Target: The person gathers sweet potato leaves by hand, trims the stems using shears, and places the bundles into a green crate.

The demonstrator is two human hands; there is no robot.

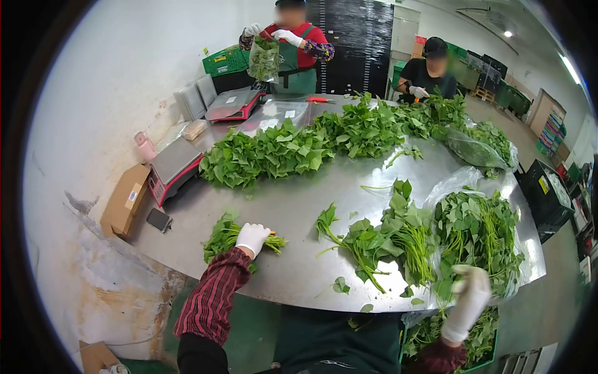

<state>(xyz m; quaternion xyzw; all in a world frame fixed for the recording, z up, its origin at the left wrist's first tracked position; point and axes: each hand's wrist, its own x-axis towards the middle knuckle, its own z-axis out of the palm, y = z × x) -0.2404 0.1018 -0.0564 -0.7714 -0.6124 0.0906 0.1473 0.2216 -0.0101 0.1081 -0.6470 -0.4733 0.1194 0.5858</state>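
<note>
My left hand (pixel 252 240), in a white glove, is closed round the stems of a small bunch of leafy greens (pixel 219 237) on the metal table (pixel 293 218). Something orange shows beside its fingers. At the lower right, my right hand (pixel 468 298), also gloved in white, is blurred by motion beside the large heap of greens (pixel 476 230) on a plastic bag; what its fingers hold, if anything, cannot be made out. Loose stems with leaves (pixel 405 237) lie left of that heap.
A long row of greens (pixel 268 153) crosses the table. Red scales (pixel 174 165), a phone (pixel 159 219) and a cardboard box (pixel 128 199) are at the left. One person (pixel 296 56) holds a bag of greens; another (pixel 430 75) stands at the far right. A green crate (pixel 496 340) is below.
</note>
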